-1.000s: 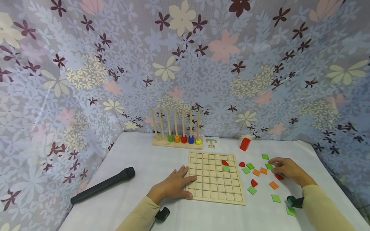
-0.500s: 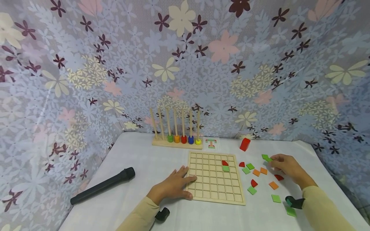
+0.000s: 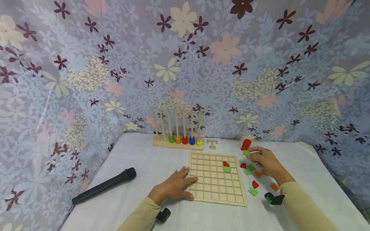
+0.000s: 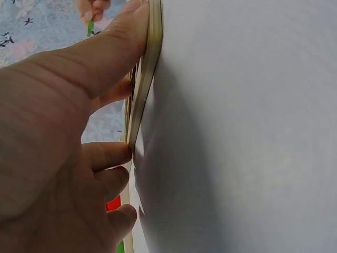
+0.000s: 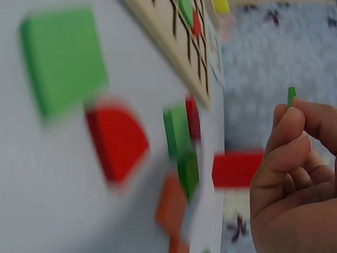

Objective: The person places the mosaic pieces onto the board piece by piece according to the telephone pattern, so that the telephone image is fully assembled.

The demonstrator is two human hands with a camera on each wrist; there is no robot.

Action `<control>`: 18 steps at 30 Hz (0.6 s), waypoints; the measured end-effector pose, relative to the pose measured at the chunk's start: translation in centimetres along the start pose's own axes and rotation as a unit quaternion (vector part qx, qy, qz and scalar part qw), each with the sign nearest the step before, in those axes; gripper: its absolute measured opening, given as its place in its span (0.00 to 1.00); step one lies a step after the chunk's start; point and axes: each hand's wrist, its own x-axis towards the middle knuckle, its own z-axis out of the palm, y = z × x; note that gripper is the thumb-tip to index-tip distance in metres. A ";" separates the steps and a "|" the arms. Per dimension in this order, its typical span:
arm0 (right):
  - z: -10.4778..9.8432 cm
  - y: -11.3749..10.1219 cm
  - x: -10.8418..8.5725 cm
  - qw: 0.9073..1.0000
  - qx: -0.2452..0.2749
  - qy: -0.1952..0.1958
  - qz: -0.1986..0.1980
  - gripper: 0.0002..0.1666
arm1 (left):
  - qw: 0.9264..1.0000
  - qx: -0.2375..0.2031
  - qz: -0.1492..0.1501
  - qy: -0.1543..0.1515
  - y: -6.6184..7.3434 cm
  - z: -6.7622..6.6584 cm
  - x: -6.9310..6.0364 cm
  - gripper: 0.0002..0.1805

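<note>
My left hand (image 3: 173, 186) rests on the left edge of a wooden grid board (image 3: 207, 186), its fingers spread. In the left wrist view the thumb (image 4: 118, 45) and fingertips touch the board's rim. A red quarter-circle tile (image 3: 226, 164) and a green square tile (image 3: 227, 169) lie in adjoining cells toward the board's upper right. Off the table, my right hand (image 3: 268, 162) pinches another green square tile (image 3: 246, 153) between thumb and fingers, right of the board and in front of a red block (image 3: 246, 143). The right wrist view shows this tile (image 5: 291, 96) edge-on.
Loose green, red and orange tiles lie right of the board, among them a green square (image 3: 253, 191) and a red quarter circle (image 3: 255, 184). Behind the board stand a peg rack with coloured rings (image 3: 177, 146) and a pattern card (image 3: 212, 144). A black microphone (image 3: 104, 186) lies left.
The right hand has lifted a green square tile from the scattered pieces and carried it left toward the board. The left hand stays on the board's edge.
</note>
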 end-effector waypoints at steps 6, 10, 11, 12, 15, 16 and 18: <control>3.7 -1.0 0.8 0.999 0.006 -0.045 -0.026 0.31 | 1.000 -0.003 0.008 0.002 -0.2 0.1 0.0 0.44; 6.1 -1.4 1.2 0.997 0.002 -0.070 -0.030 0.26 | 1.000 -0.006 0.010 0.001 -0.3 0.2 0.0 0.44; 6.6 -1.5 1.2 0.997 -0.002 -0.074 -0.030 0.25 | 1.000 -0.006 0.009 0.000 -0.3 0.2 0.0 0.44; 7.1 -1.5 1.3 0.996 -0.007 -0.079 -0.027 0.24 | 1.000 -0.006 0.009 -0.001 -0.3 0.2 0.0 0.44; 8.2 -1.8 1.6 0.994 -0.024 -0.098 -0.032 0.23 | 1.000 -0.001 0.009 -0.002 -0.3 0.3 0.0 0.44; 8.5 -1.8 1.7 0.994 -0.030 -0.100 -0.033 0.23 | 1.000 0.002 0.008 -0.001 -0.3 0.3 0.0 0.44; 8.9 -2.0 1.9 0.992 -0.047 -0.110 -0.045 0.23 | 1.000 0.005 0.006 0.002 -0.2 0.2 -0.1 0.44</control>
